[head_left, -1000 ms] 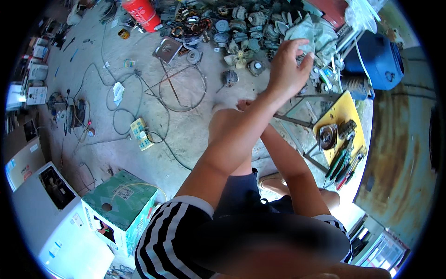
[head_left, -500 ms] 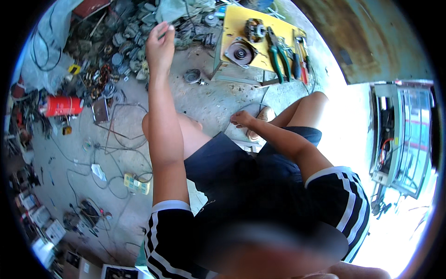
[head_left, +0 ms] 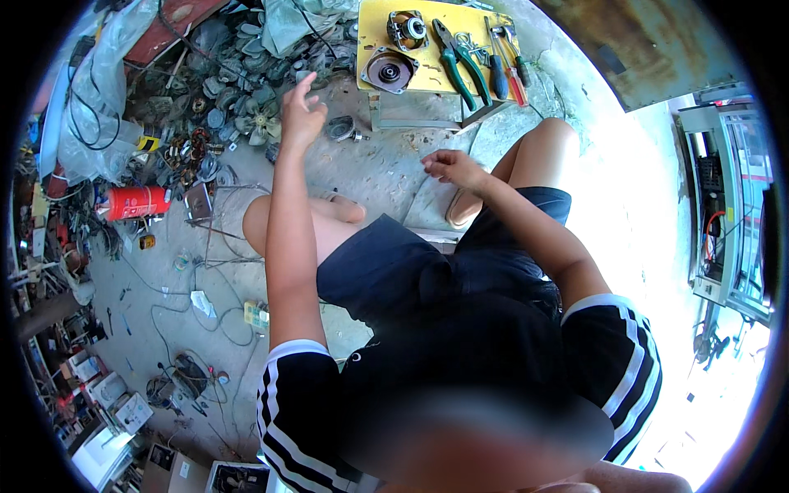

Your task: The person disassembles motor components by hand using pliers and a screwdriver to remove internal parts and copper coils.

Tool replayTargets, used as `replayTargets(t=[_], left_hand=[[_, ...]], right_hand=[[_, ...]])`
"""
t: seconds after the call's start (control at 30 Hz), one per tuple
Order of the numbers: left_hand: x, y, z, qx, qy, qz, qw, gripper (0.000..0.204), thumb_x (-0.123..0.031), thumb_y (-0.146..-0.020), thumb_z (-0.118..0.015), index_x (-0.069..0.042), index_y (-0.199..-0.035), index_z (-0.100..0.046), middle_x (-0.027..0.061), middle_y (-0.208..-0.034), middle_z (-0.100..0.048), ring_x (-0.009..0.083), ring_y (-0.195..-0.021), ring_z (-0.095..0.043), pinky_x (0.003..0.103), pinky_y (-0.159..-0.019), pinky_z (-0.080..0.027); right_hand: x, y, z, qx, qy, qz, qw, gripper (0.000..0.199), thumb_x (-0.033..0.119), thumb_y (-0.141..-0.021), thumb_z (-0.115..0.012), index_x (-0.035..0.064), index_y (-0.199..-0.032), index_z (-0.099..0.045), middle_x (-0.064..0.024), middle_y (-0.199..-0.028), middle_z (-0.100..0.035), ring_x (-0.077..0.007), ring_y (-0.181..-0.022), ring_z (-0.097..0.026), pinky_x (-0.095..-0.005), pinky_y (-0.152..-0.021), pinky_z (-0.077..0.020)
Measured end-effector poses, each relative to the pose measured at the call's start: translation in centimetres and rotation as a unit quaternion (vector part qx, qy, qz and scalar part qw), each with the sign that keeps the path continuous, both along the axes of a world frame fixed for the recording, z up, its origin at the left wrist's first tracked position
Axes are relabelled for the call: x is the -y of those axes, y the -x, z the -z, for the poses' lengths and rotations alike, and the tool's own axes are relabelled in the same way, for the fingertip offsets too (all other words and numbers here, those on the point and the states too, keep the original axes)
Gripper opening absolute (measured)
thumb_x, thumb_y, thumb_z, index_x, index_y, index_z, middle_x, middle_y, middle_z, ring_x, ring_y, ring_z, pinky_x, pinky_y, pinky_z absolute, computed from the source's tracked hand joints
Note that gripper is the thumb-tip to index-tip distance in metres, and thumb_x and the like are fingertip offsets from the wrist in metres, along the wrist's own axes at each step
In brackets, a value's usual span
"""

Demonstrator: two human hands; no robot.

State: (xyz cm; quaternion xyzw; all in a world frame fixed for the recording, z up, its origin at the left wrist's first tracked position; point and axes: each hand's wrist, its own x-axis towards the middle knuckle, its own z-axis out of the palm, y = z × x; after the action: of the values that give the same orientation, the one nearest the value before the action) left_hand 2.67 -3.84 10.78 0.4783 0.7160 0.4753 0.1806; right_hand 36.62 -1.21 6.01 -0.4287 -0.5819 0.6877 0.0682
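Note:
My left hand (head_left: 302,115) is raised over the floor near a heap of grey metal motor parts (head_left: 238,82); its fingers are apart and nothing shows in them. Above my right thigh, my right hand (head_left: 456,168) hovers short of a low yellow-topped table (head_left: 427,78), fingers loosely bent and apart, apparently holding nothing. On that table lie a motor stator with copper windings (head_left: 408,30), a round motor end cover (head_left: 389,72) and large green-handled cutters (head_left: 462,66). Beside them are a blue-handled screwdriver (head_left: 498,78) and a red-handled tool (head_left: 517,89).
A loose round metal part (head_left: 340,128) lies on the floor before the table. Left of me are a red cylinder (head_left: 136,202), tangled cables (head_left: 164,308) and a power strip (head_left: 256,315). A rusty panel (head_left: 641,49) juts in at upper right, above a glass-sided cabinet (head_left: 735,214).
My left hand has drawn back from the heap toward me. My right hand has moved rightward, its fingers more extended. The view has shifted, and the table sits higher in it.

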Motion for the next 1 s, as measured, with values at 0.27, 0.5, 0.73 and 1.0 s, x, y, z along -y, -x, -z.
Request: replayTargets(t=[0.27,0.5,0.73,1.0], left_hand=[[-1.0,-3.5,-3.2,0.055,0.083,0.084,0.991,0.041,-0.020,-0.092,-0.064,-0.007,-0.131,-0.058,0.0112,-0.114,-0.068,0.0157,-0.102,-0.064,0.028,-0.091,-0.047],[-4.4,-4.4,-4.1,0.008,-0.018,0.050,0.999,0.033,-0.017,-0.093,-0.062,-0.007,-0.123,-0.063,0.0110,-0.112,-0.069,0.0172,-0.097,-0.066,0.029,-0.085,-0.050],[-6.4,-5.4,-4.9,0.020,-0.043,0.020,0.999,0.029,-0.021,-0.092,-0.063,-0.006,-0.116,-0.066,0.0079,-0.086,-0.070,0.0149,-0.075,-0.066,0.029,-0.070,-0.051],[-5.8,-4.8,-5.1,-0.050,0.006,-0.037,0.998,0.033,-0.015,-0.090,-0.062,-0.012,-0.124,-0.064,0.0073,-0.104,-0.063,0.0144,-0.082,-0.061,0.029,-0.074,-0.050]], right_hand=[[-3.2,-2.2,-5.4,-0.048,-0.147,0.072,0.985,0.030,0.021,-0.094,-0.064,-0.0006,-0.115,-0.065,-0.0015,-0.092,-0.067,-0.0085,-0.079,-0.059,-0.0254,-0.074,-0.0488],[-9.8,-1.1,-11.3,-0.046,-0.346,0.076,0.934,0.028,0.021,-0.095,-0.063,0.0033,-0.116,-0.066,-0.0072,-0.097,-0.071,-0.0102,-0.086,-0.064,-0.0265,-0.078,-0.0507],[-16.4,-4.2,-13.3,-0.031,-0.477,0.163,0.863,0.027,0.022,-0.095,-0.062,0.0035,-0.114,-0.067,-0.0095,-0.097,-0.072,-0.0120,-0.088,-0.067,-0.0266,-0.081,-0.0513],[-23.8,-6.7,-16.5,0.027,-0.488,0.226,0.842,0.026,0.016,-0.093,-0.063,-0.0033,-0.110,-0.067,-0.0099,-0.098,-0.070,-0.0146,-0.090,-0.064,-0.0300,-0.082,-0.0507]])
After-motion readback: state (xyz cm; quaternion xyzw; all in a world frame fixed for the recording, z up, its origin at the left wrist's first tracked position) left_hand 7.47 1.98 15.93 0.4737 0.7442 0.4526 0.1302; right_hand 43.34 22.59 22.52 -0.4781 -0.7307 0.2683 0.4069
